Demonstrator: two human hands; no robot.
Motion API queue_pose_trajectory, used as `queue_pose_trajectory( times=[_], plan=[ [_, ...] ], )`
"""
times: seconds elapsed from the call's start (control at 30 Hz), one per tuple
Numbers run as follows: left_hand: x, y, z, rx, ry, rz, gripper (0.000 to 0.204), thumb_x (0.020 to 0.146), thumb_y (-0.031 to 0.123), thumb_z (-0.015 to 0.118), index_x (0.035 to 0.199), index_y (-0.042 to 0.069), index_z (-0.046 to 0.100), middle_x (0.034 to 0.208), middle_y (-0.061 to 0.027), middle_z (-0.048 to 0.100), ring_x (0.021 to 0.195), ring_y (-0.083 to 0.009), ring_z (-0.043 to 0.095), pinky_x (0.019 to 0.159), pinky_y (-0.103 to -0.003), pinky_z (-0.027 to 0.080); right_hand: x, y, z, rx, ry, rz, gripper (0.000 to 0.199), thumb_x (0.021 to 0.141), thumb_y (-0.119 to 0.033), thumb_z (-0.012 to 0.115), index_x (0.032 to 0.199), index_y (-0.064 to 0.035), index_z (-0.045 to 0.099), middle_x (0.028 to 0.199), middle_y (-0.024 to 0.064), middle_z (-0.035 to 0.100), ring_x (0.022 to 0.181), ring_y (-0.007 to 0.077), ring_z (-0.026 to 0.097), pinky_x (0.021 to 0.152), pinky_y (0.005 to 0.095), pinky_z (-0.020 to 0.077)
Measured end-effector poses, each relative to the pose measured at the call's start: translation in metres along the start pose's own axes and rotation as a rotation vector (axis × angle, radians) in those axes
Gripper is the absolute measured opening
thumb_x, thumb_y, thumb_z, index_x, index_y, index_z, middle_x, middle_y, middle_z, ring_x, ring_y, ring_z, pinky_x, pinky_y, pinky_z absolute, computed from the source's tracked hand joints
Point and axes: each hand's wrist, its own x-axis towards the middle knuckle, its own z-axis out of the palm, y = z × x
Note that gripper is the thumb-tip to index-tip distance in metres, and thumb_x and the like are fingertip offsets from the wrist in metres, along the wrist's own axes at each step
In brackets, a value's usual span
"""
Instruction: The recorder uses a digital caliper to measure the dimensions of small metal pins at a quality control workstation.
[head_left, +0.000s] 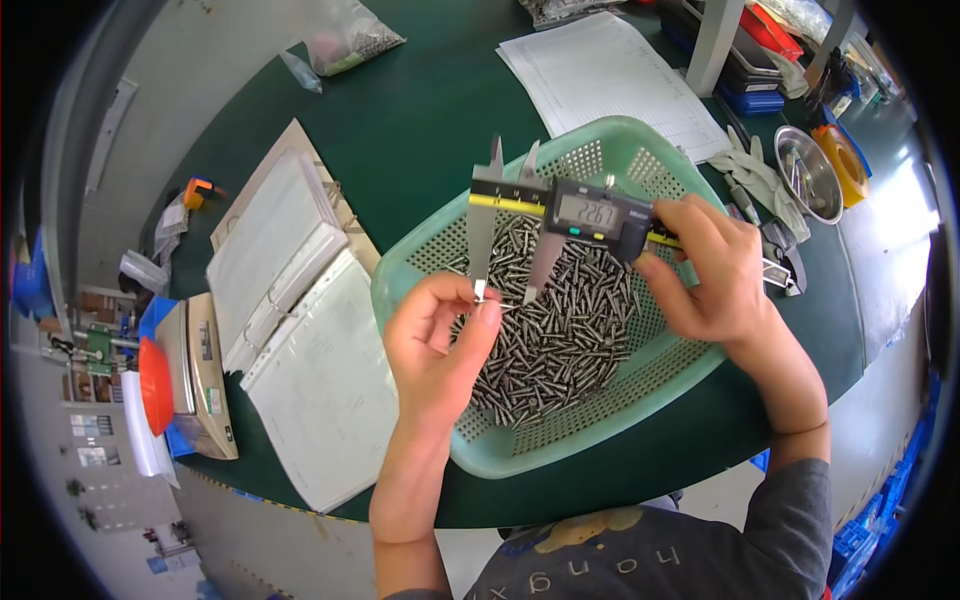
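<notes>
My right hand (712, 262) grips a digital caliper (600, 212) by its display housing, thumb below and fingers above. Its long jaws point down toward my left hand (440, 335), which is closed in a pinch. Between that thumb and forefinger is a small metal pin (507, 305), lying across the gap between the jaw tips. Its end by the fingers is partly hidden. Beneath both hands a pale green perforated plastic basket (510, 462) holds a heap of similar small metal pins (550, 360).
An open ring binder (320, 380) lies left of the basket, beside a scale (205, 375) with a red dish (155, 385). Paper sheets (610, 75) lie behind the basket. At right are a metal bowl (822, 190), gloves (765, 185) and yellow tape (848, 165). A bag of parts (350, 40) sits at the back.
</notes>
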Motion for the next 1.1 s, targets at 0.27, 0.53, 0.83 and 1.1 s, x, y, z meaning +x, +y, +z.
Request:
queue_pose_trajectory(
  times=[0.27,0.53,0.83,1.1],
  plan=[
    [0.007,-0.005,0.007,1.243,-0.108,0.230,0.019,0.068,0.004,0.062,0.086,0.000,0.058,0.087,-0.0130,0.053,0.084,-0.0308,0.051,0.070,-0.041,0.040,0.000,0.003,0.003,-0.003,0.039,0.016,0.030,0.067,-0.015,0.071,0.089,-0.0002,0.058,0.065,0.0077,0.054,0.047,0.0245,0.053,0.041,0.0302,0.0411],
    [0.013,-0.010,0.016,1.448,-0.310,0.404,0.021,0.067,0.001,0.064,0.087,0.005,0.063,0.091,-0.0113,0.051,0.086,-0.0299,0.050,0.066,-0.040,0.041,-0.001,0.004,0.000,0.029,0.031,0.009,0.030,0.067,-0.017,0.072,0.088,-0.0010,0.059,0.064,0.0075,0.055,0.048,0.0236,0.053,0.042,0.0299,0.0412],
    [0.008,-0.007,0.015,1.334,-0.277,0.357,0.016,0.066,0.001,0.064,0.081,0.005,0.061,0.089,-0.0093,0.054,0.085,-0.0304,0.051,0.068,-0.039,0.041,-0.002,0.003,0.000,0.012,0.054,0.015,0.028,0.069,-0.019,0.071,0.087,-0.0018,0.059,0.068,0.0080,0.058,0.052,0.0244,0.057,0.043,0.0305,0.0429],
    [0.009,-0.005,0.015,1.458,-0.350,0.436,0.010,0.066,0.001,0.063,0.077,0.000,0.062,0.090,-0.0110,0.054,0.083,-0.0283,0.052,0.073,-0.038,0.041,-0.002,0.002,0.002,0.003,0.055,0.033,0.029,0.069,-0.019,0.071,0.088,-0.0017,0.059,0.068,0.0076,0.058,0.051,0.0245,0.056,0.043,0.0309,0.0432]
  ],
)
